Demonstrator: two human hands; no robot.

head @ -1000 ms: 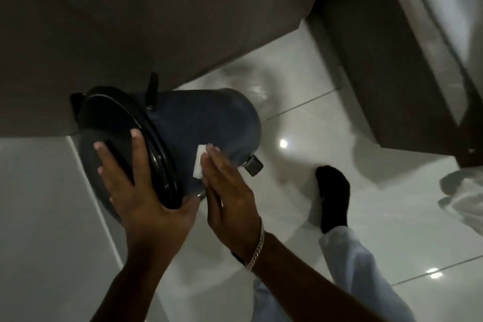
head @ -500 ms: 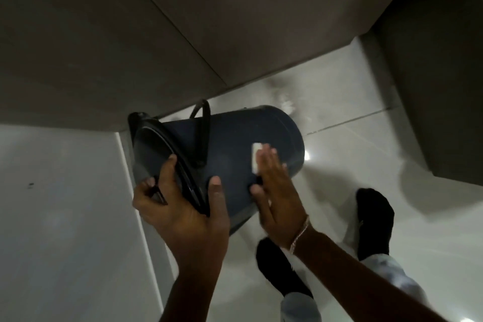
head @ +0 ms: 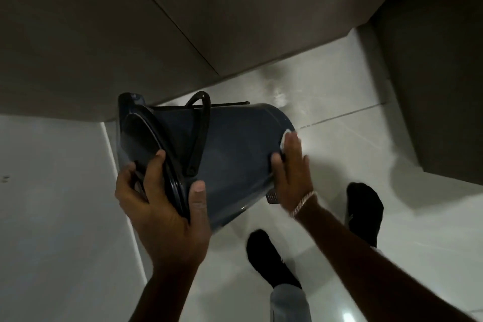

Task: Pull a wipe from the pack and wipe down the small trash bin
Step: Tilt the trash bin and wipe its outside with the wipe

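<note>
The small dark blue trash bin (head: 230,154) is held on its side in the air, its black lid (head: 141,144) facing left and its base pointing right. A black carry handle (head: 200,133) lies across its upper side. My left hand (head: 162,204) grips the lid rim, thumb on the bin's body. My right hand (head: 292,172) lies flat against the bin near its base, pressing a white wipe (head: 285,138) onto it; only a corner of the wipe shows above the fingers. A grey pedal (head: 271,197) peeks out below. No wipe pack is in view.
A glossy white tiled floor (head: 339,91) lies below. A dark grey wall (head: 104,34) runs along the top, and another dark panel (head: 444,86) stands at the right. My two feet in black socks (head: 271,259) are on the floor under the bin.
My right hand slid the wipe along the bin's side from near the lid toward the base. The left hand shifted from flat on the lid to gripping its rim, turning the bin.
</note>
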